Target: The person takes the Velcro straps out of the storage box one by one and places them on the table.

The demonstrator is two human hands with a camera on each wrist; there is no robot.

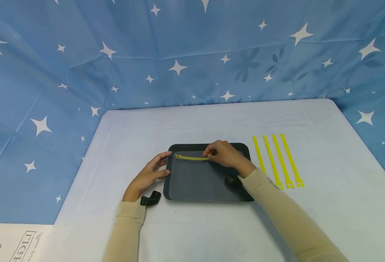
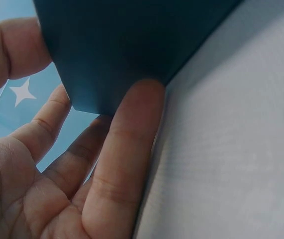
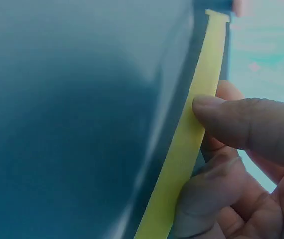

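Note:
My right hand (image 1: 223, 154) pinches a yellow hook-and-loop cable tie (image 1: 191, 158) between thumb and fingers. The tie lies crosswise over the far part of a dark grey tray (image 1: 195, 185), its slotted head to the left near the tray's far left corner. In the right wrist view, the thumb presses on the flat face of the tie (image 3: 181, 154), which runs along the tray's rim. My left hand (image 1: 147, 176) rests against the tray's left side, fingers extended. In the left wrist view, its thumb touches the tray's outer wall (image 2: 102, 59).
Several more yellow cable ties (image 1: 280, 160) lie side by side to the right of the tray, the nearest partly behind the right forearm. A white cloth (image 1: 208, 233) covers the table. Blue star-patterned fabric (image 1: 192, 54) hangs behind it. A printed pale cloth (image 1: 15, 240) shows at bottom left.

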